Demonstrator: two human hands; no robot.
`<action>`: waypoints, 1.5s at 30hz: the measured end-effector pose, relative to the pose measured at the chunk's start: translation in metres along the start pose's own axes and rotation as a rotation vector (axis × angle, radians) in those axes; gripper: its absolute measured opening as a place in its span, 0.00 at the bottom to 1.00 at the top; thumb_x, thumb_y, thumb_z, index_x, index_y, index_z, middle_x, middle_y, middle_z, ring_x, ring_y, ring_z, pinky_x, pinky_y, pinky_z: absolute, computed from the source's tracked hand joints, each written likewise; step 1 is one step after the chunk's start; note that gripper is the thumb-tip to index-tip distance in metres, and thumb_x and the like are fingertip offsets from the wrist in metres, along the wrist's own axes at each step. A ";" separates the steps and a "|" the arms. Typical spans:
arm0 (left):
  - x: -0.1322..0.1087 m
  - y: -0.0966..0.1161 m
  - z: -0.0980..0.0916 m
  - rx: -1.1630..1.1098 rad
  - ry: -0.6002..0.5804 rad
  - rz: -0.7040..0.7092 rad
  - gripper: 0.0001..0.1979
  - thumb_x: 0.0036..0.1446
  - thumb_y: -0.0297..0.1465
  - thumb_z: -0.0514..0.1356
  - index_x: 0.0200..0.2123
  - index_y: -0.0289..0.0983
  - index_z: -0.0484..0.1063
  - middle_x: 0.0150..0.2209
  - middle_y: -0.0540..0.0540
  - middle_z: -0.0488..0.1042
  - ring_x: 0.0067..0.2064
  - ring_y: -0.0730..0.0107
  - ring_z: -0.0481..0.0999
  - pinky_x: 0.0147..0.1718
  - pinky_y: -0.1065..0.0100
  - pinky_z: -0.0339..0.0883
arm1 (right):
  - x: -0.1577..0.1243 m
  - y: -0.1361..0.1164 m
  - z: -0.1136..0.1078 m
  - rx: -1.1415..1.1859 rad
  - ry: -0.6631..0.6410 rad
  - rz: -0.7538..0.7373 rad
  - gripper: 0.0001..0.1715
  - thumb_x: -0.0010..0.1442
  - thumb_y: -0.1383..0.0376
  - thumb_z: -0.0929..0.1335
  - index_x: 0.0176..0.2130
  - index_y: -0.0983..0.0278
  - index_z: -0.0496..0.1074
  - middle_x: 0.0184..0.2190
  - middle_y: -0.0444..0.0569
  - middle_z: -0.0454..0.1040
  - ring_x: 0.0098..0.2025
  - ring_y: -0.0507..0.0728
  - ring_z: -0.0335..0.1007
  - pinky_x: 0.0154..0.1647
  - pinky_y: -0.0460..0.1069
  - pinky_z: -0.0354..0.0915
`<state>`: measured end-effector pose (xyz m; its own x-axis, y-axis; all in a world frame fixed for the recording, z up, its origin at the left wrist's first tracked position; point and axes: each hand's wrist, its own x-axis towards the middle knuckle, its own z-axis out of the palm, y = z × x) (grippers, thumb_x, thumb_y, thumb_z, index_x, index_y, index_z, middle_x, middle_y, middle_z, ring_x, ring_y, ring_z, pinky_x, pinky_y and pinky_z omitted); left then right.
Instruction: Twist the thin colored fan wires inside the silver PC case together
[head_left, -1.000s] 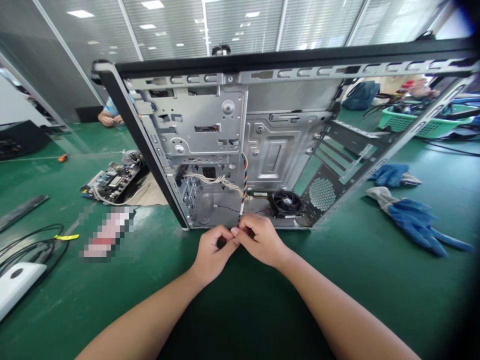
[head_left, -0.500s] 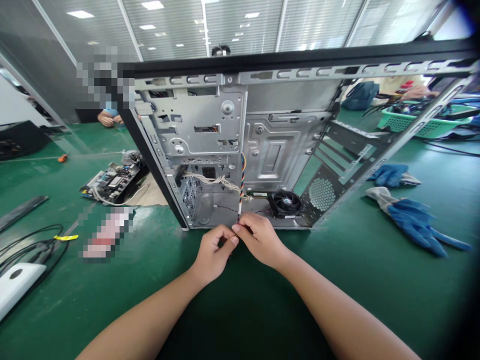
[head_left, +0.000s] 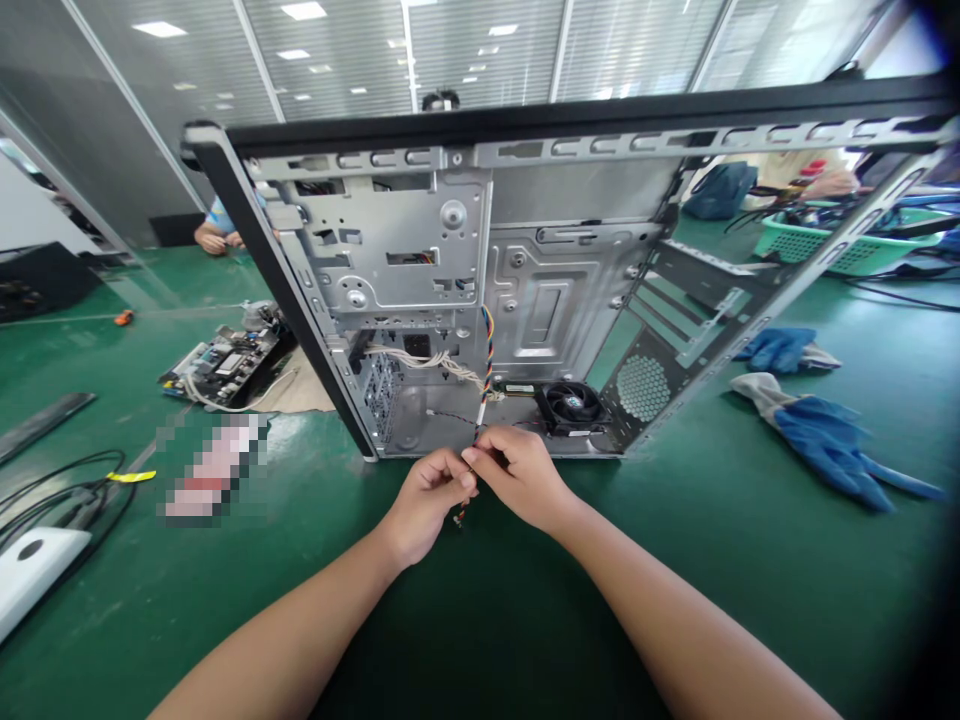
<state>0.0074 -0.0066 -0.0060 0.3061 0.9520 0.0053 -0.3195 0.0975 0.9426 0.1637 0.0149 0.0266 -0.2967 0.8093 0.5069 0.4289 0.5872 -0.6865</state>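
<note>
A twisted multicoloured cable (head_left: pixel 489 350) runs down from inside an upright open computer case (head_left: pixel 465 225) to my fingers. Pinched on it, my left hand (head_left: pixel 429 503) and my right hand (head_left: pixel 523 480) meet just in front of the case's lower edge. The cable's loose end, with a small connector (head_left: pixel 459 518), hangs below my left fingertips. On the case floor lie a black cooling fan (head_left: pixel 574 405) and a green memory module (head_left: pixel 517 388). A bundle of twisted white wires (head_left: pixel 427 358) crosses the case behind my hands.
To the left are a motherboard (head_left: pixel 229 360), a blurred-out pinkish object (head_left: pixel 214 470), black cables (head_left: pixel 97 480) and a white device (head_left: pixel 37 570). Blue work gloves (head_left: pixel 825 440) and a green basket (head_left: pixel 825 245) lie at right. Another person's hands (head_left: pixel 217 238) rest across the table.
More of the cable's end and its connector now shows beneath my left fingers. Both hands stay nearly in place, still pinching the cable.
</note>
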 end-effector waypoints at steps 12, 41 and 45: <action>-0.003 0.001 -0.002 0.495 0.119 0.211 0.12 0.55 0.33 0.63 0.25 0.35 0.65 0.22 0.53 0.66 0.24 0.78 0.63 0.26 0.73 0.57 | -0.004 -0.004 0.000 -0.100 0.031 -0.128 0.15 0.62 0.68 0.64 0.24 0.62 0.58 0.22 0.43 0.61 0.26 0.51 0.58 0.29 0.47 0.55; -0.001 0.002 0.000 0.082 -0.060 0.034 0.15 0.52 0.36 0.66 0.24 0.34 0.64 0.25 0.51 0.67 0.29 0.75 0.65 0.31 0.72 0.57 | -0.005 -0.003 0.006 0.007 0.079 0.026 0.19 0.60 0.65 0.66 0.20 0.62 0.58 0.17 0.40 0.61 0.21 0.49 0.56 0.25 0.46 0.54; -0.001 0.003 -0.001 0.212 -0.020 0.076 0.15 0.53 0.35 0.65 0.24 0.35 0.63 0.23 0.53 0.65 0.26 0.77 0.63 0.28 0.73 0.57 | -0.005 -0.002 0.007 -0.038 0.130 0.013 0.17 0.58 0.65 0.67 0.22 0.62 0.60 0.18 0.40 0.62 0.22 0.50 0.56 0.25 0.46 0.54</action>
<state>0.0049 -0.0071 -0.0036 0.3071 0.9480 0.0832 -0.1470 -0.0391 0.9884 0.1586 0.0101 0.0216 -0.1789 0.8066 0.5634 0.4644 0.5741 -0.6744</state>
